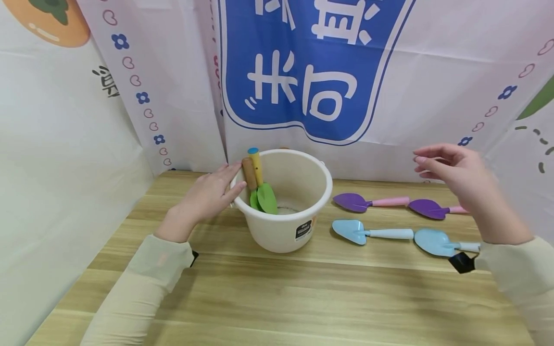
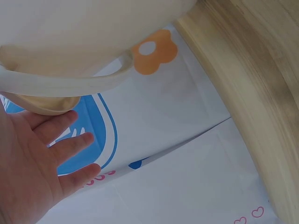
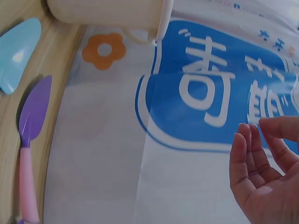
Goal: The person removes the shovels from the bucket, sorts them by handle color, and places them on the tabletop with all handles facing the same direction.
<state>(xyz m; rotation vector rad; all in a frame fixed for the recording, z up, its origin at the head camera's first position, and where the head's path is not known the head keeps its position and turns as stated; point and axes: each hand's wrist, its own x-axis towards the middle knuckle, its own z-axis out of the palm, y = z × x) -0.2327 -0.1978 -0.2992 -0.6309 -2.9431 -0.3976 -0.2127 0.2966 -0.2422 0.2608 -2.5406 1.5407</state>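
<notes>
My left hand (image 1: pixel 207 192) holds the rim of a white bucket (image 1: pixel 277 233) at its left side, thumb over the edge and fingers along the outside. In the left wrist view those fingers (image 2: pixel 70 147) reach past the rim, beside the bucket's handle (image 2: pixel 65 85). Inside the bucket lean two green hand trowels, blades down: one with a yellow, blue-tipped handle (image 1: pixel 256 168), the other with a brown handle (image 1: pixel 248 174). Over the right side of the table, my right hand (image 1: pixel 463 173) hangs in the air, fingers loosely bent, holding nothing.
Right of the bucket lie two purple trowels with pink handles, a nearer one (image 1: pixel 352 202) and a farther one (image 1: pixel 428 209). Two light-blue trowels, one left (image 1: pixel 351 230) and one right (image 1: pixel 434 241), lie in front of them. A printed cloth (image 1: pixel 182 96) hangs behind the wooden table (image 1: pixel 277 298).
</notes>
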